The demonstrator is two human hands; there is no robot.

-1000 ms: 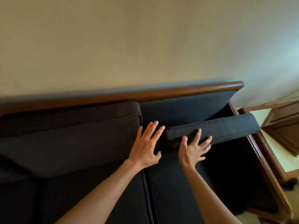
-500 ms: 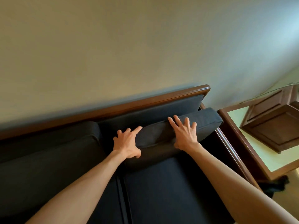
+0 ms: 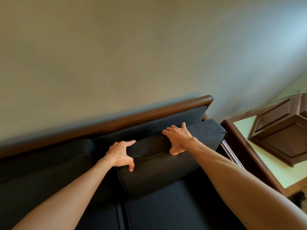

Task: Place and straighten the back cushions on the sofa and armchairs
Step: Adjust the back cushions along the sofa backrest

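A dark back cushion [image 3: 159, 170] stands tilted at the right end of the dark sofa [image 3: 166, 206], its right end overhanging the wooden armrest [image 3: 230, 152]. My left hand [image 3: 120, 154] grips the cushion's upper left corner, thumb in front and fingers over the top. My right hand [image 3: 178, 138] clasps the top edge further right. The sofa's padded backrest [image 3: 149, 123] shows behind the cushion, under a brown wooden rail [image 3: 116, 123]. A second back cushion [image 3: 46, 165] leans against the backrest on the left.
A plain wall rises behind the sofa. Right of the armrest stands a wooden side table [image 3: 269, 170] with a pale glass top that reflects dark wood panels. A small dark object [image 3: 299, 199] lies on the floor near its corner.
The cushion has risen from lying low to standing more upright. Both hands went from flat against it to gripping its top edge. The view has shifted left and closer.
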